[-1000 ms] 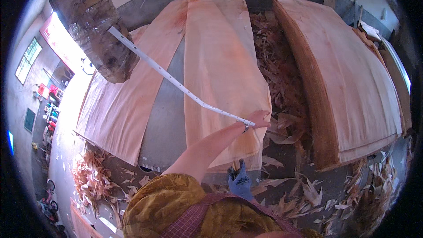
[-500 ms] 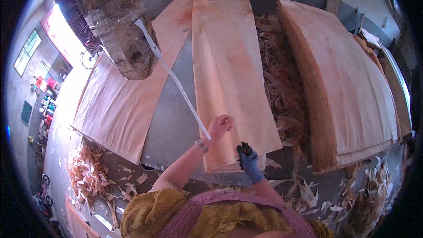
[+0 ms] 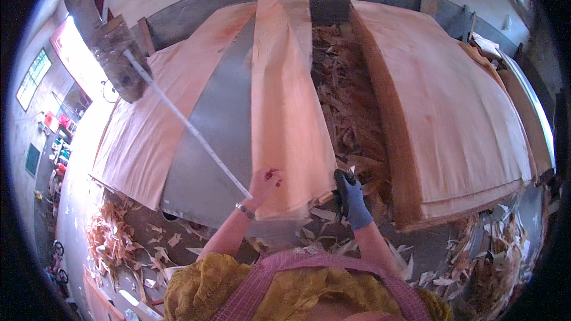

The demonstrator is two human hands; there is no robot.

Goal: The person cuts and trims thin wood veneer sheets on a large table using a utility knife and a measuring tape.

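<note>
One flat grey table point(image 3: 214, 137) spread with thin wood

From my distant seat, I see a thick stack of orange-brown wood sheets point(image 3: 452, 113) standing to the right of the table. A layer of pale pinkish wood sheets point(image 3: 160, 125) covers the table's left part. One long, peach-coloured wood sheet point(image 3: 288, 125) lies rippled over the table's right part, its far tip pointed. Curled tan wood shavings point(image 3: 110, 235) are heaped off the table's near left corner. A narrow white strip point(image 3: 190, 128) slants above the table's middle. It ends by the wrist of the bare left hand point(image 3: 267, 184), which has curled fingers at the peach-coloured sheet's near left edge; I can't tell whether they grip it. The right hand point(image 3: 352, 196), in a blue glove with dark fingers, is just beside that sheet's near right corner; I can't tell whether it is closed on anything.
</note>
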